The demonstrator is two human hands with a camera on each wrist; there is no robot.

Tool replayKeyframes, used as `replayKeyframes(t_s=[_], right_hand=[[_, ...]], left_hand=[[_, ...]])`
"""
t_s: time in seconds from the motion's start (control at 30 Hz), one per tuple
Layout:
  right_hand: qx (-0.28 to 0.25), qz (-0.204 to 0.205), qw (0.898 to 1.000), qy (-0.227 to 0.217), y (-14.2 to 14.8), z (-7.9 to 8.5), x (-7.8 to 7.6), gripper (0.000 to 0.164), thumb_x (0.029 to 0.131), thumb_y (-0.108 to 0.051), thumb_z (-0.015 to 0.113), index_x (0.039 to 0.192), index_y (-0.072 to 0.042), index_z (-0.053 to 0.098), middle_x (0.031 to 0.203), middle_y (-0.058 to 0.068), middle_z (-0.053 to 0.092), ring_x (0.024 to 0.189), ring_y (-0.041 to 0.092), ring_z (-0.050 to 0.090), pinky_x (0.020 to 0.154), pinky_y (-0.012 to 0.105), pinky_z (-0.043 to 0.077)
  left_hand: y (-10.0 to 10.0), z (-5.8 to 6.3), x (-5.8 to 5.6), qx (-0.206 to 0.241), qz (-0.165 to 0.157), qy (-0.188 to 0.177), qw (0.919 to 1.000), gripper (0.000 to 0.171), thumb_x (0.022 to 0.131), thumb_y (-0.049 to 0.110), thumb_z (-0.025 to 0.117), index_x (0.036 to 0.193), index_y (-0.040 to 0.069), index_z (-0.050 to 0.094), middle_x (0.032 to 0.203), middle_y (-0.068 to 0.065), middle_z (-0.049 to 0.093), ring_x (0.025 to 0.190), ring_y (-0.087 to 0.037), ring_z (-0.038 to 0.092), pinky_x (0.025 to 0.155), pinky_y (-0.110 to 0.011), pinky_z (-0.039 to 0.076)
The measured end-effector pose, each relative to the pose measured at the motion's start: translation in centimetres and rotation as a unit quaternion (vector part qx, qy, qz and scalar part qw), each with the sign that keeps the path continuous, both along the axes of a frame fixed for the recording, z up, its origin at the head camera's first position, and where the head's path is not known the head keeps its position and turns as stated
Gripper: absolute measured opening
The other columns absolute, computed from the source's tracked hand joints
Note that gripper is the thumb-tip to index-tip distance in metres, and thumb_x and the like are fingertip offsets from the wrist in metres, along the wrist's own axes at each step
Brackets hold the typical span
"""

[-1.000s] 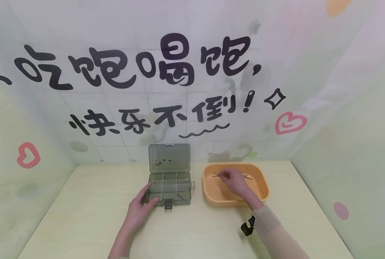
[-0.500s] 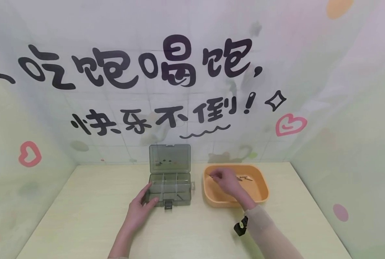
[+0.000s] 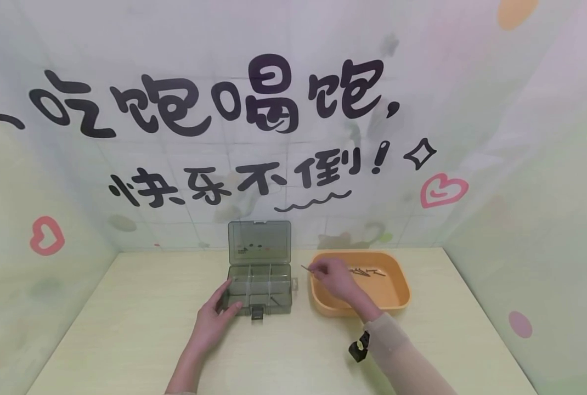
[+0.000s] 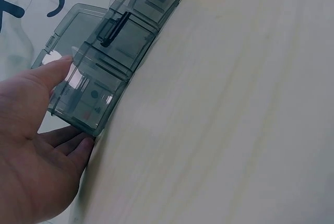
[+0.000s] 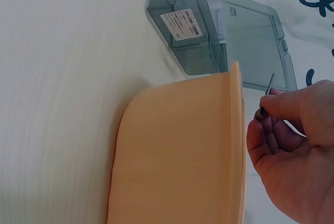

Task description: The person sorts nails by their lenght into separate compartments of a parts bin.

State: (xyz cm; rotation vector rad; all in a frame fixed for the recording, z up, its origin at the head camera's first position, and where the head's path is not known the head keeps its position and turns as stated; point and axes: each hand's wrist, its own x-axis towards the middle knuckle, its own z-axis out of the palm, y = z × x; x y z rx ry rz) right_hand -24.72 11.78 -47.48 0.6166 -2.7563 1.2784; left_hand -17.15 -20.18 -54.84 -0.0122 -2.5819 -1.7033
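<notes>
My left hand [image 3: 213,322] holds the left end of a grey see-through compartment box [image 3: 270,293], thumb at its front and fingers farther back. The box's lid [image 3: 259,243] stands raised at the back. In the front right compartment lies a thin dark screw [image 3: 275,300]. Between thumb and fingertips, my right hand [image 3: 334,278] pinches another screw [image 5: 271,84], over the left rim of an orange tray [image 3: 323,308]. The held screw's tip points up and left toward the box. Several dark screws [image 3: 360,272] lie in the tray, partly hidden behind my right hand.
The pale wooden table [image 3: 140,307] is bounded by printed walls at the back and both sides. A narrow gap separates box and tray; a small clear latch [image 3: 295,283] sticks out from the box's right side. A black device [image 3: 359,346] sits on my right wrist.
My right hand has moved left, from over the middle of the tray to its left rim, carrying the screw. More screws in the tray now show. My left hand stays on the box.
</notes>
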Motion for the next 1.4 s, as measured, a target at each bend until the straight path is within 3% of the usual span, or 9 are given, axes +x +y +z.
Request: replayKeyframes(t_s=[0.33, 0.67, 0.87, 1.13, 1.4], right_hand=[[0.002, 0.021, 0.999, -0.027, -1.8, 0.6, 0.2, 0.015, 0.095, 0.004, 0.066, 0.106, 0.0, 0.076, 0.102, 0.011, 0.075, 0.094, 0.026, 0.07, 0.084, 0.039, 0.062], [-0.021, 0.054, 0.998, -0.019, -3.6, 0.3, 0.6, 0.016, 0.095, 0.009, 0.063, 0.108, 0.007, 0.073, 0.101, 0.015, 0.075, 0.085, 0.021, 0.068, 0.07, 0.026, 0.06], [-0.027, 0.046, 0.998, -0.034, -4.7, 0.1, 1.2, 0.017, 0.093, 0.013, 0.061, 0.107, 0.01, 0.071, 0.102, 0.022, 0.073, 0.083, 0.023, 0.068, 0.069, 0.026, 0.06], [0.022, 0.037, 0.999, 0.017, -6.1, -0.6, 1.8, 0.016, 0.091, 0.012, 0.065, 0.1, 0.005, 0.075, 0.096, 0.016, 0.075, 0.084, 0.025, 0.07, 0.072, 0.029, 0.062], [0.023, 0.02, 1.0, 0.004, -7.0, -0.9, 2.5, 0.018, 0.089, 0.014, 0.063, 0.1, 0.006, 0.075, 0.096, 0.018, 0.075, 0.078, 0.021, 0.068, 0.068, 0.026, 0.061]], left_hand=[[0.0, 0.0, 0.0, 0.001, -0.001, 0.0, 1.0, 0.07, 0.101, 0.03, 0.069, 0.159, 0.012, 0.035, 0.163, -0.025, 0.028, 0.148, -0.044, 0.029, 0.121, -0.049, 0.031], [0.0, -0.3, -0.2, 0.003, 0.002, -0.006, 1.0, 0.07, 0.1, 0.027, 0.07, 0.159, 0.012, 0.036, 0.163, -0.023, 0.029, 0.147, -0.044, 0.031, 0.12, -0.048, 0.032], [0.0, -0.2, -0.2, 0.005, 0.004, -0.01, 0.9999, 0.071, 0.1, 0.028, 0.07, 0.16, 0.013, 0.035, 0.164, -0.023, 0.028, 0.148, -0.044, 0.03, 0.121, -0.048, 0.032], [0.0, -0.3, -0.2, 0.006, 0.004, -0.012, 0.9999, 0.071, 0.1, 0.026, 0.07, 0.16, 0.014, 0.036, 0.164, -0.023, 0.028, 0.148, -0.044, 0.03, 0.121, -0.048, 0.032], [0.0, -0.3, -0.2, 0.002, 0.006, -0.008, 1.0, 0.072, 0.099, 0.029, 0.071, 0.16, 0.013, 0.035, 0.164, -0.024, 0.028, 0.147, -0.046, 0.03, 0.12, -0.05, 0.031]])
